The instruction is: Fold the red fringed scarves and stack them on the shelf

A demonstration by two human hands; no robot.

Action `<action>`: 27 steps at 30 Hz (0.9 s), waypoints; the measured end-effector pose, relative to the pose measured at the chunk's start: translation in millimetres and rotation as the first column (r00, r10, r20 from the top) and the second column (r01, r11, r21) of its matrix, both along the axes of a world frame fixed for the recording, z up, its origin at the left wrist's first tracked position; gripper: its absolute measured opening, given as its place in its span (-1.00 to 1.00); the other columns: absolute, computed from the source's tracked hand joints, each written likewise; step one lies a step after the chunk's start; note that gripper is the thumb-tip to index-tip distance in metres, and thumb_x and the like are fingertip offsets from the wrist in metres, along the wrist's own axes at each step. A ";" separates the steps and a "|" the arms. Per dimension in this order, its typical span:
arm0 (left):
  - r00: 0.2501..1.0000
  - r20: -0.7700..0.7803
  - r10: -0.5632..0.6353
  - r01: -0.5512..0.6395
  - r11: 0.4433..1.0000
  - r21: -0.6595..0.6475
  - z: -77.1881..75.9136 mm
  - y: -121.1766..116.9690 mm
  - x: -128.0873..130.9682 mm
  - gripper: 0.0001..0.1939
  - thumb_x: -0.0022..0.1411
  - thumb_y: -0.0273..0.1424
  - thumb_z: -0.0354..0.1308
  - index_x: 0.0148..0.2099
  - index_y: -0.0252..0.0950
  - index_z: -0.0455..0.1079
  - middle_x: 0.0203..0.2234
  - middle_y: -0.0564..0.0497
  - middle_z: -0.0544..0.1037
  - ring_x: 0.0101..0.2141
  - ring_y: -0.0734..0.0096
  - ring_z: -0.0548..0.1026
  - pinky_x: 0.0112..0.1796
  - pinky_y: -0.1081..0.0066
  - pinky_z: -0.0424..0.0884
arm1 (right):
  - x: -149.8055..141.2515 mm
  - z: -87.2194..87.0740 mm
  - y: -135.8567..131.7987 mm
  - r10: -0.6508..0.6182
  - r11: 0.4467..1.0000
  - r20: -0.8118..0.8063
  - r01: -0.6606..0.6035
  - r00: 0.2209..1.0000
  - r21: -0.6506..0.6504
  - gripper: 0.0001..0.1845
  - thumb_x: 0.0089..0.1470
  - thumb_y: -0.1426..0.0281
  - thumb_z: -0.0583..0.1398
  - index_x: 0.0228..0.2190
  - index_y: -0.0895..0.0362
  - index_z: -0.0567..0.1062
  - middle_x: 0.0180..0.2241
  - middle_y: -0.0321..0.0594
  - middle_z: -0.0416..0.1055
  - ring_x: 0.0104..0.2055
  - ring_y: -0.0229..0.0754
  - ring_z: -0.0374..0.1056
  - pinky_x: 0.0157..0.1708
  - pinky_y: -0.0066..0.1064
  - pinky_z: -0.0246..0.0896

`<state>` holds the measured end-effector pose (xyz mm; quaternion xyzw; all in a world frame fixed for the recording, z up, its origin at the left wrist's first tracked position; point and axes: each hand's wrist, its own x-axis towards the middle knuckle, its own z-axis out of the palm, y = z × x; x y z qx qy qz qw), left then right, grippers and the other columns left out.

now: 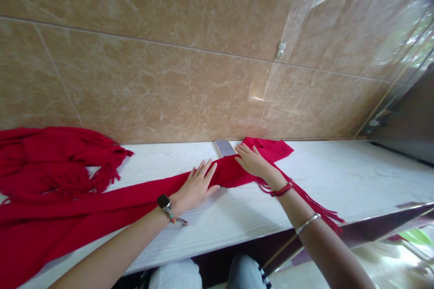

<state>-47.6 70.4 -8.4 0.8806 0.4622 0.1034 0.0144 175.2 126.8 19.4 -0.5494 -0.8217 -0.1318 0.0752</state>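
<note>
A long red scarf with fringed ends stretches along the white table, from the lower left to the middle right. My left hand lies on it palm down, fingers spread. Further right, my right hand rests flat across the scarf with its fingers pointing up and left. Past that hand, a red folded part sticks out towards the wall, and fringe hangs under my right forearm to the table's front edge. A phone lies just behind the scarf, between my hands and partly covered by it.
A heap of red fringed cloth sits at the left against the tan tiled wall. The white table runs along the wall to a dark upright panel at the right. My knees are below the front edge.
</note>
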 end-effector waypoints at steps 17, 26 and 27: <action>0.996 -0.081 -0.028 0.019 0.993 -0.115 -5.7 -12.1 -51.1 -0.36 0.27 -0.06 -0.21 0.27 -0.33 -0.07 0.23 -0.20 -0.08 0.22 0.15 -0.15 0.12 0.11 -0.07 | -40.3 -20.7 -9.9 0.226 0.974 0.022 -0.226 0.974 -0.009 -0.52 0.19 0.30 -0.06 0.09 0.24 0.21 0.16 0.11 0.08 0.21 0.07 -0.08 0.07 0.04 -0.02; 0.978 -0.037 0.206 -0.210 0.962 -0.176 21.1 -32.5 -177.9 -0.44 0.19 -0.18 -0.02 0.20 -0.28 0.10 0.19 -0.14 0.10 0.18 0.20 0.06 0.11 0.22 0.01 | -157.0 -0.4 -33.5 0.710 0.683 -0.138 -0.723 0.691 -0.106 -0.68 0.13 0.41 0.04 -0.11 0.26 0.42 -0.05 0.01 0.37 0.00 -0.12 0.27 0.01 -0.29 0.15; 0.972 -0.022 0.232 -0.232 0.955 -0.186 23.0 -39.4 -196.2 -0.44 0.17 -0.18 0.01 0.18 -0.28 0.14 0.17 -0.14 0.15 0.16 0.20 0.11 0.11 0.23 0.03 | -168.4 -5.2 -35.7 0.739 0.645 -0.155 -0.755 0.656 -0.117 -0.67 0.12 0.40 0.06 -0.10 0.26 0.41 -0.06 0.01 0.37 -0.01 -0.12 0.28 -0.01 -0.30 0.18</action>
